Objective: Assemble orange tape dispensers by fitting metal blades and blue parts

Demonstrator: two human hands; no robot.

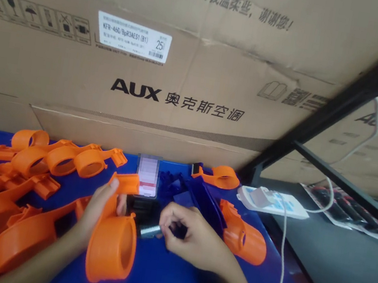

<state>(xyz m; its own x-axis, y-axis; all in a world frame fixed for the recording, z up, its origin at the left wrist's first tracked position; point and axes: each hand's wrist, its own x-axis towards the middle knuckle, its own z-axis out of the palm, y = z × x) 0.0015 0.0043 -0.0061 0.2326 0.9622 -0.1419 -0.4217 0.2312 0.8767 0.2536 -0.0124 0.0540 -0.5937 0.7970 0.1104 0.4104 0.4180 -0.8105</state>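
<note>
My left hand (99, 206) is closed around an orange plastic part with a wide ring (103, 247) at its lower end. The ring hangs below my fingers, its opening turned to the right. Close beside it, my right hand (190, 235) pinches the end of a short grey strip with a white toothed-looking edge (149, 231); its exact kind is unclear. A black object (141, 206), partly hidden, lies behind the strip. Just beyond stands a lit phone (147, 175), its screen blurred out. Dark blue pieces (201, 198) lie behind my right hand.
Several similar orange ring parts (26, 237) crowd the left of the blue table (160, 280). Two more orange parts (245, 239) lie at the right. A white power strip (279, 203) with a trailing cable sits by a black metal frame (325, 94). A large cardboard box (184, 78) walls the back.
</note>
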